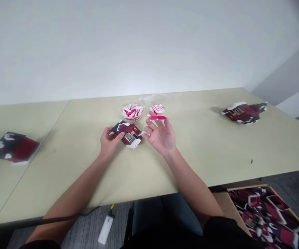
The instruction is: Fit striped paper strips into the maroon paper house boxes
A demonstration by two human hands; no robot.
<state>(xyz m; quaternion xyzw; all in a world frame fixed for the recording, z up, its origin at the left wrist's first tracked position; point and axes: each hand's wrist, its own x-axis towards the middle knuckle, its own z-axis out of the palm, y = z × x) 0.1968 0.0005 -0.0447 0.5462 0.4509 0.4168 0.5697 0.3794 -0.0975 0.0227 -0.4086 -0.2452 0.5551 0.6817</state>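
Observation:
My left hand (109, 142) is closed around a small dark-red model house (129, 134) with a grey, snow-topped roof and yellow windows. The house is tilted on its side just above or on the table; which of the two I cannot tell. My right hand (162, 136) is palm up at the house's right end. A pink-red strip with a white edge (157, 118) is held across its fingertips. Its thumb is by a whitish bit at the house's end, not clear in detail. Behind the hands, a clear round bowl (122, 116) contains red-and-white striped pieces.
A second clear container (162, 98) with similar pieces stands behind my right hand. Model houses lie at the left (19, 148) and right (244, 112). A cardboard box (234, 214) full of houses sits below the table (211, 148). A white power bank (106, 229) is below the front edge.

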